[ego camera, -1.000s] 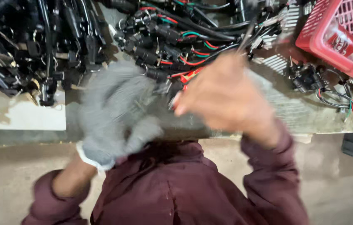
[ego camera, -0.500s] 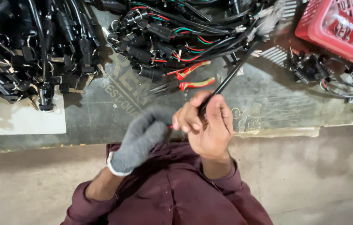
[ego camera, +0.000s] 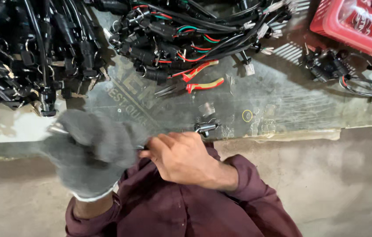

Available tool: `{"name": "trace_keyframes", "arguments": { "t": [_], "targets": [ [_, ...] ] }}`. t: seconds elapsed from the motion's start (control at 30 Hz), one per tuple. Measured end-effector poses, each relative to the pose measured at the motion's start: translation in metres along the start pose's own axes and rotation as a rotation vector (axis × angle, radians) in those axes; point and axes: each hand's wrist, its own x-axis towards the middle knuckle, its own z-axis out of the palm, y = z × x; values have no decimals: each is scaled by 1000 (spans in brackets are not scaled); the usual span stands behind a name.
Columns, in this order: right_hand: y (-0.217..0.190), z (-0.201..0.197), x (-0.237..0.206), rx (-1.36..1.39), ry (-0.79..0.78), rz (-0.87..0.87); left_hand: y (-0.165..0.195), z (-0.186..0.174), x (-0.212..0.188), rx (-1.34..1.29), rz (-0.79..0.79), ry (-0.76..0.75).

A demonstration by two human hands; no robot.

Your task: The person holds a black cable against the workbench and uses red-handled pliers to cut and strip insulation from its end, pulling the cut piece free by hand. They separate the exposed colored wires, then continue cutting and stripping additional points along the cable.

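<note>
Red basket [ego camera: 339, 26] at the table's [ego camera: 282, 101] far right, contents unreadable. Bare right hand [ego camera: 181, 158] pinched a small black connector [ego camera: 205, 128], axis pointing right. Gloved left hand [ego camera: 91, 151] blurred, grip unclear.

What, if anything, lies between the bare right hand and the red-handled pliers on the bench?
Only the small black connector, just beyond the bare right hand; past it the scratched bench top runs bare to the red-handled pliers.
</note>
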Motion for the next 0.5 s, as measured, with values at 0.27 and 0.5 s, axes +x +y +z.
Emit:
{"name": "trace_keyframes", "arguments": {
  "t": [0.27,0.5],
  "targets": [
    [7,-34,13,-169,287,48,1,10,-16,263,123,-354],
    [16,-78,30,1367,268,-142,9,88,-23,354,-54,-627]
  ]
}}
